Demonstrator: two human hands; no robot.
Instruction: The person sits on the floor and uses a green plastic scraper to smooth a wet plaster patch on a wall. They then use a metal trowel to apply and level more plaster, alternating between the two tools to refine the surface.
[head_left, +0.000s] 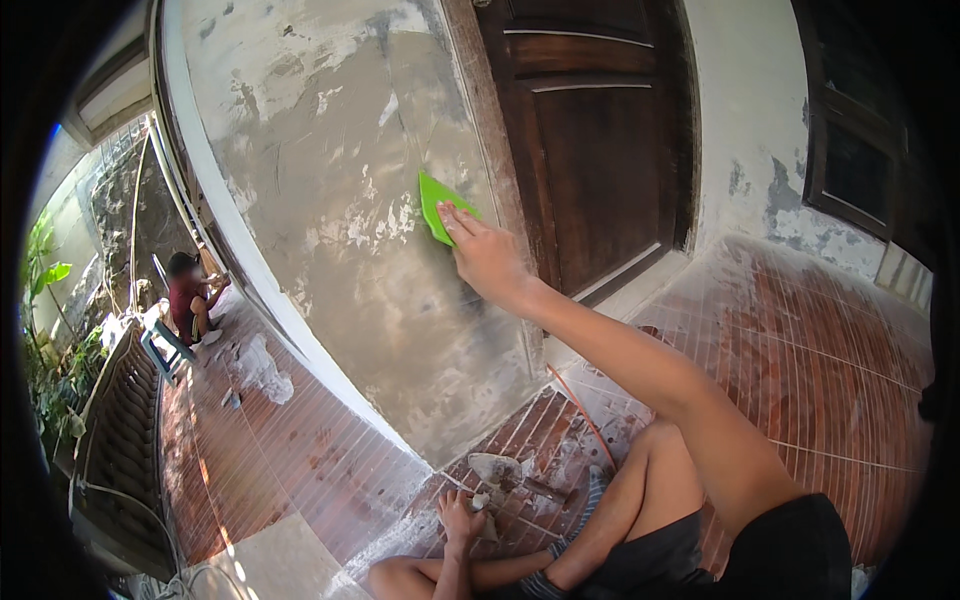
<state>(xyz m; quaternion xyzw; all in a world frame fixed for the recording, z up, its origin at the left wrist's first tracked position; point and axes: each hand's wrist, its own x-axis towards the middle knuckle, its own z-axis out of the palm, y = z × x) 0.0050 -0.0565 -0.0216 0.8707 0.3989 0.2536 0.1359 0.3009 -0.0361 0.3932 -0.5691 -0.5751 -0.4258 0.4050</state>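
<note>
Patchy grey wall [320, 200] has the green plastic spreader [432, 200] against it, we note, the left hand [460, 520] low, its grip undeterminable to us, the right hand [492, 262] pinching the spreader, whose edge could gouge if uneven finger pressure tilts it.

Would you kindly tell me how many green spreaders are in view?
1 green spreader, held in the right hand against the patchy wall; no other shows.
</note>
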